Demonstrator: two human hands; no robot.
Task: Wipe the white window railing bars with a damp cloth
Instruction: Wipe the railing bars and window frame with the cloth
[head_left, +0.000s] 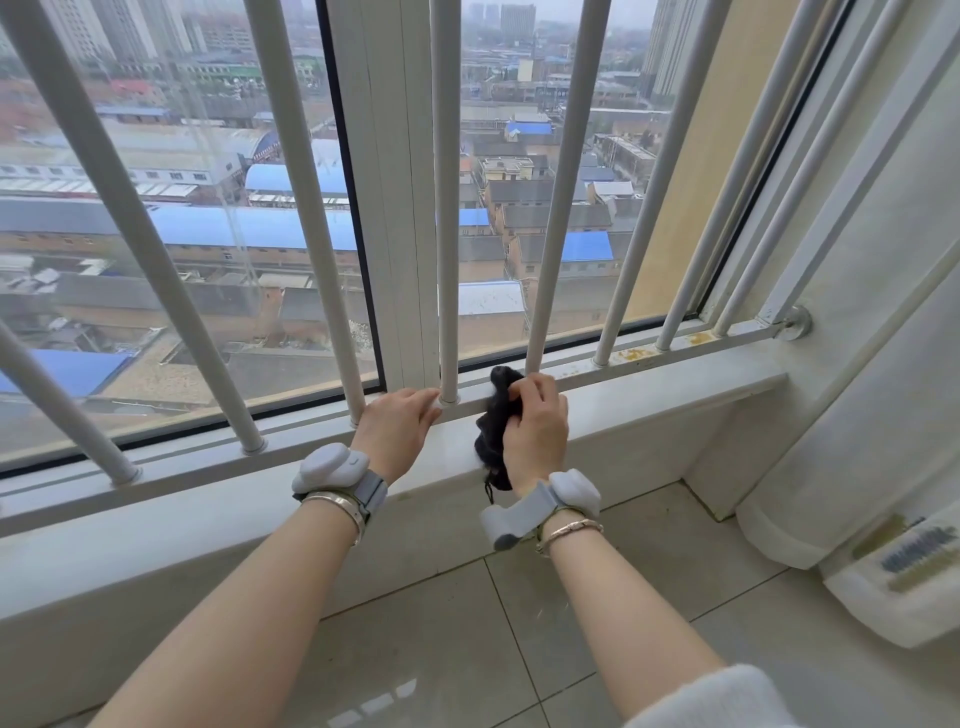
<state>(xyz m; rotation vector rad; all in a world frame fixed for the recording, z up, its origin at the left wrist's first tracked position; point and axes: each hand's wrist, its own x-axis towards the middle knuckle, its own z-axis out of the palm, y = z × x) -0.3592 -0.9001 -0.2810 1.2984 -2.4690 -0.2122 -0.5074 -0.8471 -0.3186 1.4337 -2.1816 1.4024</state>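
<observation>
At sill (649, 400) | right hand (537, 426) grips dark cloth (493, 441), half hidden

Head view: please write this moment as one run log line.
left hand: rests at bar base | right hand: grips dark cloth on rail

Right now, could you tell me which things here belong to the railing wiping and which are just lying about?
Belongs to the job:
- black cloth, gripped by the right hand
- white railing bars
- left hand, resting at a bar's base

Just lying about:
- rolled white bundle at the right
- floor tiles
</observation>
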